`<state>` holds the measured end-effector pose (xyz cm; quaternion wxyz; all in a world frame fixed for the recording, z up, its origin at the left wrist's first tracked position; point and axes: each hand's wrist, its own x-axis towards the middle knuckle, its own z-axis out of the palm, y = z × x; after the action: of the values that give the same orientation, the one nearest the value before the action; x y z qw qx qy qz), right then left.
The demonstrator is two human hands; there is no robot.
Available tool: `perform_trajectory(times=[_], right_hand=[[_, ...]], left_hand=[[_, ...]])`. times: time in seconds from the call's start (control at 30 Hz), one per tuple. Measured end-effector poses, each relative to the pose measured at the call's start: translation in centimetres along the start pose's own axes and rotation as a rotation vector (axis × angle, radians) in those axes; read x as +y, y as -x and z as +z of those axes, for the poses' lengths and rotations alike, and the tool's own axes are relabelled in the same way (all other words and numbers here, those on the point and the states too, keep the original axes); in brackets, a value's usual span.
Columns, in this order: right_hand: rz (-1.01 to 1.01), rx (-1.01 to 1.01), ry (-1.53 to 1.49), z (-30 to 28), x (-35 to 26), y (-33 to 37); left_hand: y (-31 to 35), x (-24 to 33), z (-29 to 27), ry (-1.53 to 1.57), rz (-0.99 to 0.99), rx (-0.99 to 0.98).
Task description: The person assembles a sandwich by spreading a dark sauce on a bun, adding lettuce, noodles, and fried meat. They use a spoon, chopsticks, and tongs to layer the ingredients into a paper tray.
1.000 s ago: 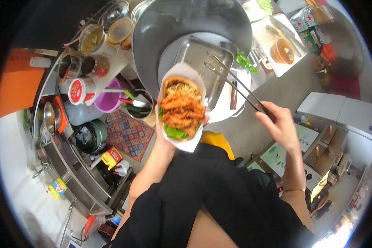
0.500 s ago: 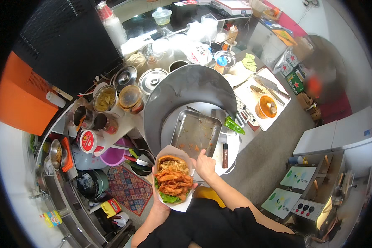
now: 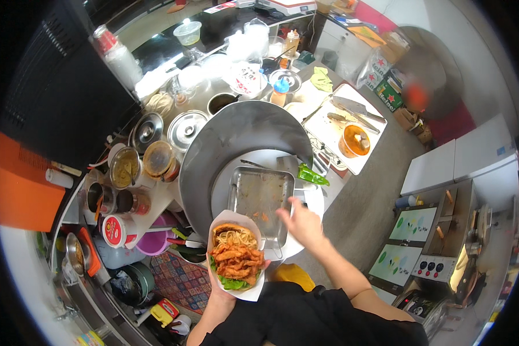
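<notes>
My left hand [image 3: 224,297] holds a white paper pocket [image 3: 252,293] from below. Inside it sits a filled bun sandwich [image 3: 236,254] with fried brown strips, pale shreds and green lettuce. My right hand [image 3: 303,225] hovers over the right side of the round white worktop, thumb and index finger apart, the others partly hidden and slightly blurred. Beside it lies a shallow metal tray [image 3: 260,193] with brown-orange crumbs. The hand mostly covers the spot of the dark bottle seen earlier. A green pepper [image 3: 312,175] rests beyond it by the worktop's edge.
A tall curved grey metal guard [image 3: 242,124] rings the worktop's far side. To the right, a cutting board [image 3: 328,130] bears knives and a tub of orange sauce [image 3: 353,141]. Lidded pots and jars [image 3: 161,160] crowd the left counter. A purple basin [image 3: 155,241] stands below.
My view has shifted, moving the scene leftward. My right hand has moved off the tray's near corner, up and right over the dark bottle. The left hand still holds the sandwich.
</notes>
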<state>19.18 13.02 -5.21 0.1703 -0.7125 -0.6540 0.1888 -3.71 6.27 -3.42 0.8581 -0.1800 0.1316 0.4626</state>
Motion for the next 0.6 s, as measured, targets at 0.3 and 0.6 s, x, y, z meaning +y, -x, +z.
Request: perform_trajectory(times=[0.3, 0.6], right_hand=[[0.112, 0.291, -0.194, -7.0, 8.0, -10.2], [0.042, 0.073, -0.345, -4.5, 8.6, -9.5]], left_hand=[[-3.7, -1.3, -0.5, -0.040, 0.071, 0.036], [-5.8, -3.3, -0.1, 0.054, 0.183, 0.059]])
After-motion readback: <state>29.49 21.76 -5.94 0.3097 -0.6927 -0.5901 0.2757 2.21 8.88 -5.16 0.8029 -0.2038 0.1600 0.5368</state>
